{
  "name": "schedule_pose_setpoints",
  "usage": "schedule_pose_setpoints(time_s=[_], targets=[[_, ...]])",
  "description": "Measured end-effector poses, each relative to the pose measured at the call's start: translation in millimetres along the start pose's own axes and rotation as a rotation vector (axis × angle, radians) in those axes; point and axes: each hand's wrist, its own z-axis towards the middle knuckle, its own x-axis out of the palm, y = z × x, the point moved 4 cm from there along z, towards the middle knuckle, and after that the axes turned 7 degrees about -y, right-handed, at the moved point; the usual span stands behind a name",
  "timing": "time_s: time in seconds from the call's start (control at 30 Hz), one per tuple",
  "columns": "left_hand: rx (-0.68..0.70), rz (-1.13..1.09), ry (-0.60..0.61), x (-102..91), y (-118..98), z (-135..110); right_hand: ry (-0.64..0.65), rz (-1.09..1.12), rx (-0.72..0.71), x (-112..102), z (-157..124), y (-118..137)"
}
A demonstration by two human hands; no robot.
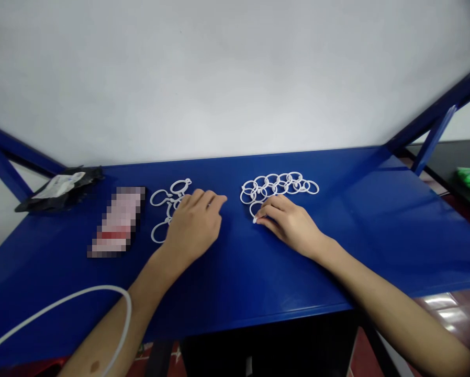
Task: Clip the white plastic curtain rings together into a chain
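Rings (267, 183) overlap at right on the blue table (235, 293); the right hand (292, 225) pinches the nearest ring (250, 209). At left, the left hand (198, 222) partly covers looser rings (172, 199), fingers together; whether gripping, I cannot tell.

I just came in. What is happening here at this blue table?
A person has both bare hands at the blue table. The right hand pinches a white ring at the near side of a cluster of overlapping rings. The left hand covers part of another ring group; whether it holds any is hidden. Farther left lies a black packet.
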Motion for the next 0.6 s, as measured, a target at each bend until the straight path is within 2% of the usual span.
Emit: schedule_pose_setpoints(time_s=[0.13,0.27,0.6], targets=[[-0.063,0.019,0.114,5.6,26.5,-2.4,0.035,-0.035,0.028,-0.1,-3.3,-11.6],[-0.088,-0.001,0.178,15.2,33.2,-6.4,0.058,-0.057,0.027,3.6,-4.3,-13.4],[-0.132,0.027,0.113,20.9,42.3,-7.4,0.014,-0.151,0.040,2.6,-2.3,-12.3]])
